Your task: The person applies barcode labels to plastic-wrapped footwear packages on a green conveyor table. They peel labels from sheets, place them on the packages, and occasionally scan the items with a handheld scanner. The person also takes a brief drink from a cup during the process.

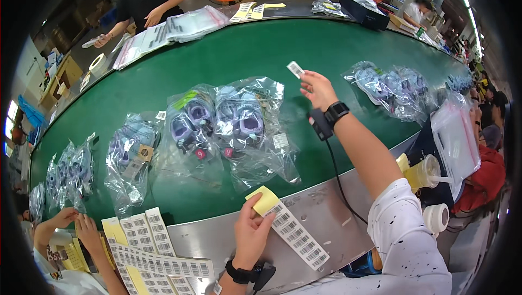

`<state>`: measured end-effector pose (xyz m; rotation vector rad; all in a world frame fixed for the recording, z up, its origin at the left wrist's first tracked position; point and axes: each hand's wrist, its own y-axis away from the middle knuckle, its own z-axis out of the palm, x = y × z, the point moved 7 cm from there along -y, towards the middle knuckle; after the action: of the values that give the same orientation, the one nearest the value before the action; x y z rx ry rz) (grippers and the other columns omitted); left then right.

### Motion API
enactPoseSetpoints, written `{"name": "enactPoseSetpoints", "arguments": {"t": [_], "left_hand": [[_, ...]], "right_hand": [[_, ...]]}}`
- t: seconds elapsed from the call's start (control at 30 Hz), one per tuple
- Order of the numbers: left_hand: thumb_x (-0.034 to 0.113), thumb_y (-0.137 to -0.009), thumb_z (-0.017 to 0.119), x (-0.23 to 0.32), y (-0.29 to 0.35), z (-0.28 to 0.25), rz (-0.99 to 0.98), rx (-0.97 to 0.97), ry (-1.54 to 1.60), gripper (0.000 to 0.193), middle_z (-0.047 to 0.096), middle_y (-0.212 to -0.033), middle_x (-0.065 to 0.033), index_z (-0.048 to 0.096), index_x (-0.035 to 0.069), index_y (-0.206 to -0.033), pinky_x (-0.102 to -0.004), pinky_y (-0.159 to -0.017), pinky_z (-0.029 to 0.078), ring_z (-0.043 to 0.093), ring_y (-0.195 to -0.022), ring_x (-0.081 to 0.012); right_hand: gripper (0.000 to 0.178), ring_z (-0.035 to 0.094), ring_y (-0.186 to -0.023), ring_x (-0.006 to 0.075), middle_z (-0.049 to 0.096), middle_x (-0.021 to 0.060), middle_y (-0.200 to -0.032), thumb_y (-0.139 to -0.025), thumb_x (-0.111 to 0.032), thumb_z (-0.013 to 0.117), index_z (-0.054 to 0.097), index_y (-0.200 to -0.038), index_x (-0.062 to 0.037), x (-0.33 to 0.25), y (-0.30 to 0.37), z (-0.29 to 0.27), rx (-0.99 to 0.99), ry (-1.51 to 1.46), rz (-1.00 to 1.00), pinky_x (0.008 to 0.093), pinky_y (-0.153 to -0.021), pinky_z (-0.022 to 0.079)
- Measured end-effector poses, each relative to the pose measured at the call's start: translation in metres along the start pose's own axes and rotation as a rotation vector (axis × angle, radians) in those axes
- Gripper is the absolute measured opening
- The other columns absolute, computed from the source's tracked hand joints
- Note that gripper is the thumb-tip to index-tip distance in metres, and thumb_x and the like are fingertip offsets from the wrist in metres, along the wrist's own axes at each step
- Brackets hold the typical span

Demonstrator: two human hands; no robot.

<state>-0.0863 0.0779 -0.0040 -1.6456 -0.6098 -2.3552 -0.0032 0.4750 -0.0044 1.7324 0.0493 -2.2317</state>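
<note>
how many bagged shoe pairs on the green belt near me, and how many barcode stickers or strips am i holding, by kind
Clear bags of lilac shoes on the green belt before the person: 3
Single barcode sticker pinched in the right hand: 1
Barcode sticker strip with yellow backing, held by the left hand: 1
Total: 5
More bags lie farther left and right, too bunched to count.

Person's arms: white sleeve (405, 230) with dark speckles on the right; black wristbands (336, 112) on both wrists, each carrying a small black device; black cable (338, 178).
</note>
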Motion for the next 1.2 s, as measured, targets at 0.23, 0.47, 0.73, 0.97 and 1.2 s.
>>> {"name": "enactPoseSetpoints", "arguments": {"t": [0.23,0.47,0.73,0.97,1.2], "left_hand": [[-0.006,-0.088,0.06,-0.005,-0.003,0.005,-0.001,0.017,-0.004,0.053,0.06,-0.12,-0.0186,0.039,-0.004,-0.136,-0.0256,-0.083,0.052,0.064,-0.099,-0.0167],[-0.009,-0.086,0.059,-0.005,-0.005,0.008,0.001,0.033,0.0,0.054,0.06,-0.117,-0.0165,0.039,-0.002,-0.136,-0.0242,-0.08,0.053,0.065,-0.095,-0.0162],[-0.011,-0.085,0.058,-0.007,-0.009,0.017,-0.008,0.067,-0.008,0.056,0.06,-0.117,-0.0158,0.038,-0.002,-0.137,-0.0249,-0.082,0.053,0.065,-0.097,-0.0162],[-0.013,-0.085,0.055,-0.002,-0.005,0.014,0.068,0.078,0.049,0.062,0.058,-0.123,-0.0179,0.032,-0.001,-0.141,-0.0262,-0.085,0.053,0.063,-0.102,-0.0177],[-0.009,-0.088,0.058,-0.004,0.007,-0.006,0.152,0.066,0.124,0.057,0.066,-0.105,-0.0168,0.035,-0.001,-0.138,-0.0254,-0.08,0.052,0.066,-0.094,-0.0166]], "right_hand": [[0.01,0.062,-0.086,0.0212,0.064,0.009,-0.096,-0.087,-0.011,0.068,0.062,-0.094,-0.0059,0.023,0.005,0.038,-0.26,-0.102,0.201,0.0329,-0.075,0.053],[0.004,0.064,-0.075,0.0171,0.065,0.0078,-0.086,-0.085,-0.003,0.066,0.062,-0.088,-0.0016,0.042,0.002,0.062,-0.158,-0.064,0.12,0.0308,-0.068,0.055],[0.066,0.064,-0.07,0.0179,0.064,0.0125,-0.083,-0.081,0.003,0.067,0.034,-0.138,0.0018,0.044,0.008,0.054,-0.003,0.116,-0.036,0.0297,-0.06,0.053],[0.022,0.062,-0.096,0.0312,0.064,0.0173,-0.105,-0.075,-0.015,0.069,0.069,-0.093,-0.0022,-0.068,-0.009,-0.07,0.208,1.135,-0.558,0.0392,-0.088,0.05],[0.022,0.061,-0.082,0.0443,0.065,0.0228,-0.086,-0.073,0.0,0.059,0.054,-0.094,-0.0012,-0.079,0.011,-0.203,0.246,1.921,-0.663,0.0511,-0.074,0.046]]}}
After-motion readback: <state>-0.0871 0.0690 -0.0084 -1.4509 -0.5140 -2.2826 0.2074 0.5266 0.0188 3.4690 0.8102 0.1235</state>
